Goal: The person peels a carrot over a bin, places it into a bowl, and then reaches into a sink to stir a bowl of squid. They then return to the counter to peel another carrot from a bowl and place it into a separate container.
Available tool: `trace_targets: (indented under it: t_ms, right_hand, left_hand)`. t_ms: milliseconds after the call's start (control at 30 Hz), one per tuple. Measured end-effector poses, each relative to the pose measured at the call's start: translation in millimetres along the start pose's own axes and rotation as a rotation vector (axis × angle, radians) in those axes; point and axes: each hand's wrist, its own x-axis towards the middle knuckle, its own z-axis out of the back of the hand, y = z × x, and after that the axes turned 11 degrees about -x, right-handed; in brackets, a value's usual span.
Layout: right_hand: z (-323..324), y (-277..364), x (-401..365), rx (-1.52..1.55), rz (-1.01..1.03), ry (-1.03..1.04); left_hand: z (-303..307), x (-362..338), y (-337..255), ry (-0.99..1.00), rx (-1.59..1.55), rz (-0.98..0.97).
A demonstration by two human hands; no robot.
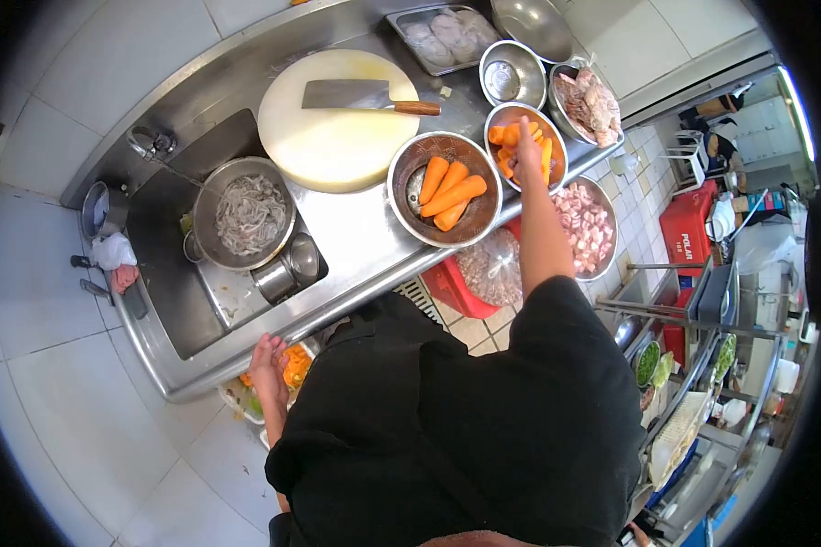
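My right hand [526,159] reaches over a steel bowl [564,169] of cut orange pieces [504,137], with its extended fingers among them; the undersides of the fingers are hidden. Just left of it, a steel bowl [400,205] holds several peeled carrots [456,196]. My left hand [267,366] hangs by the front edge of the sink counter, fingers loosely bent and apart, nothing visible in it. A cleaver [347,94] with a wooden handle lies flat across the round white chopping board [337,150] behind the carrots.
Grey strips fill a pot [287,232] in the sink [169,283]. Raw meat is in a bowl [618,137] at the right corner, and pink chunks [586,223] in another. Below the counter stand a red crate [447,290] and a bagged food [491,264].
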Motion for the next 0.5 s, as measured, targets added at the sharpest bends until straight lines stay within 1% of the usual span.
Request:
trace_targets:
  t_ms: [33,67,133,167,200,233,333,433,500]
  right_hand:
    - [-1.5,7.7,-5.3,-0.016,0.012,-0.007]
    - [-3.5,14.6,-14.9,-0.187,0.031,-0.027]
    - [-13.8,2.3,-33.4,-0.563,0.576,0.031]
    - [-19.3,-5.7,-49.0,-0.682,0.750,0.101]
    - [-19.3,-15.3,-62.3,-0.825,0.846,0.266]
    - [-17.9,-19.1,-74.2,-1.154,0.890,0.359]
    - [-6.9,-24.0,-92.1,-1.491,0.983,0.462]
    - [-16.7,-33.6,-98.2,-1.628,1.048,0.316]
    - [-4.4,-19.6,-99.1,-1.661,1.072,0.412]
  left_hand:
    - [0.8,-1.1,-0.5,-0.001,0.008,0.017]
    - [1.6,-1.2,-2.0,-0.008,0.037,-0.005]
    - [-5.7,3.0,-4.8,-0.023,0.084,-0.048]
    - [-7.0,3.9,-4.6,-0.031,0.074,-0.066]
    - [-8.3,2.4,-5.5,-0.032,0.067,-0.070]
    - [-11.2,0.4,-6.4,-0.030,0.057,-0.076]
    - [-8.6,-7.2,-4.3,-0.018,0.095,-0.078]
    - [-2.3,-17.9,-1.6,-0.018,0.151,-0.096]
    - [-2.0,-20.5,-1.6,-0.022,0.158,-0.113]
